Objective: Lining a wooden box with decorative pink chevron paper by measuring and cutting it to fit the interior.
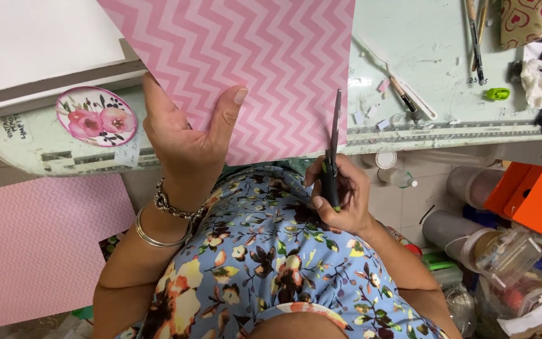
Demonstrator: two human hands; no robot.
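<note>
Thin pink chevron-print paper sheet (258, 69), light & floppy, over table edge, pinched near bottom edge by left hand (186, 135); right hand (340, 198) clamped on black-handled scissors (332, 157), blades look closed.

Home craft workspace, seen from above. Pale green paint-scuffed counter (434, 56) with ruler strip along front edge, strewn with paper scraps, brushes (475, 37), small green sharpener (497, 94). Pink chevron-patterned paper sheet (271, 63) spread across it, second pink sheet (39, 245) lower left. Clear plastic jars and tubs (472, 232), orange cardboard box (531, 198) crowd tiled floor beside it.
</note>
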